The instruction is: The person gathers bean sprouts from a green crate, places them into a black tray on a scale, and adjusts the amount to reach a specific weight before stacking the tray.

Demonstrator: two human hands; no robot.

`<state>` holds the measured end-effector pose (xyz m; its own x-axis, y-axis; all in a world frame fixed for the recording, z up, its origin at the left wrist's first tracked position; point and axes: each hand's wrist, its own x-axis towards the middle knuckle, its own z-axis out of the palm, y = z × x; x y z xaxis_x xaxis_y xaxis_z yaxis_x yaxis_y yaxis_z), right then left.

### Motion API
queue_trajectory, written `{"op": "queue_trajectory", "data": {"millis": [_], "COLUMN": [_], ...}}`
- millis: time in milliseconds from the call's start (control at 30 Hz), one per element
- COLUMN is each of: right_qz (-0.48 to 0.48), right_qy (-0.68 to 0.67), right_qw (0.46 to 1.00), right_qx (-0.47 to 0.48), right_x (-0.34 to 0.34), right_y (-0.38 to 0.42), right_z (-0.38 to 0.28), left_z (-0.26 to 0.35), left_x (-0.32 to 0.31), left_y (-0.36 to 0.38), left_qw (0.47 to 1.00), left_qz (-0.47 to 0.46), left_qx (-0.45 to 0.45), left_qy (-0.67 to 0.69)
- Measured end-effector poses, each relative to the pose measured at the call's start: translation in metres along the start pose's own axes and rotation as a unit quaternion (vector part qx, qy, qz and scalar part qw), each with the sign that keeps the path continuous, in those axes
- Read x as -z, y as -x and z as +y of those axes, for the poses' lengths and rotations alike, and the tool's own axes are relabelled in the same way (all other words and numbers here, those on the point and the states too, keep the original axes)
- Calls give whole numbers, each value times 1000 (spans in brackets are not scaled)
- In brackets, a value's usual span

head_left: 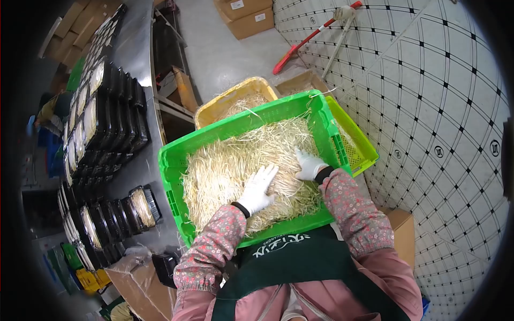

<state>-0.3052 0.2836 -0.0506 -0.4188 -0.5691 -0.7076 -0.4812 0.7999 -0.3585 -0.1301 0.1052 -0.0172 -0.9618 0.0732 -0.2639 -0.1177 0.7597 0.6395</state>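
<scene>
A green plastic crate (171,160) in front of me is heaped with pale bean sprouts (230,160). My left hand (258,188), in a white glove, lies flat on the sprouts with its fingers spread. My right hand (309,165), also gloved in white, rests on the heap a little further right, fingers curled down into the sprouts; whether it grips any is unclear. Both sleeves are pink and flowered, over a dark green apron.
A yellow crate (214,107) with more sprouts and a lime crate (358,144) lie under the green one. Left, a steel table (134,48) carries rows of black trays (115,112), some filled. Cardboard boxes (246,16) and a red-handled mop (305,43) are on the floor.
</scene>
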Motion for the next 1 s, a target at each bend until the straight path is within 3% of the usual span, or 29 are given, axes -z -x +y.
{"op": "queue_trajectory", "data": {"millis": [100,233,300,367,433,533,567,633,700,733,767,833,867,900,933,1000], "right_qz": [3,81,70,73,76,159,127,50,21,7,47,107,130,142,131,134], "right_qy": [7,-117,-176,-28,124,225,125,-78,-89,-92,-56,-6,34,-15,-147,-219], "right_qw": [1000,989,980,994,986,960,983,995,996,996,997,993,988,985,970,957], "right_qx": [11,50,62,73,82,45,43,37,5,-10,7,53,79,91,140,136], "right_x": [18,15,4,1,-6,-36,-30,-9,6,12,7,-10,-24,-33,-30,-49], "right_y": [-8,-27,-24,6,39,47,36,6,-13,-23,-35,-53,-72,-84,-68,-81], "right_z": [5,7,-4,-34,-65,-83,-78,-49,-30,-21,-9,11,31,44,33,52], "left_z": [-5,4,-3,-4,-8,-26,-29,-37,-49,-50,-51,-74,-74,-71,-67,-93], "left_x": [11,34,44,55,65,69,69,69,66,65,63,45,39,35,30,-16], "left_y": [23,55,81,113,148,191,205,236,276,295,315,371,387,404,419,466], "left_qw": [971,912,912,844,793,728,697,662,652,616,578,571,540,501,470,427], "left_qz": [104,262,328,385,469,558,584,624,656,687,719,757,774,792,796,769], "left_qx": [60,95,72,135,172,196,195,217,239,247,255,268,297,332,378,465], "left_qy": [206,301,238,350,347,346,368,353,296,294,291,171,143,106,47,-96]}}
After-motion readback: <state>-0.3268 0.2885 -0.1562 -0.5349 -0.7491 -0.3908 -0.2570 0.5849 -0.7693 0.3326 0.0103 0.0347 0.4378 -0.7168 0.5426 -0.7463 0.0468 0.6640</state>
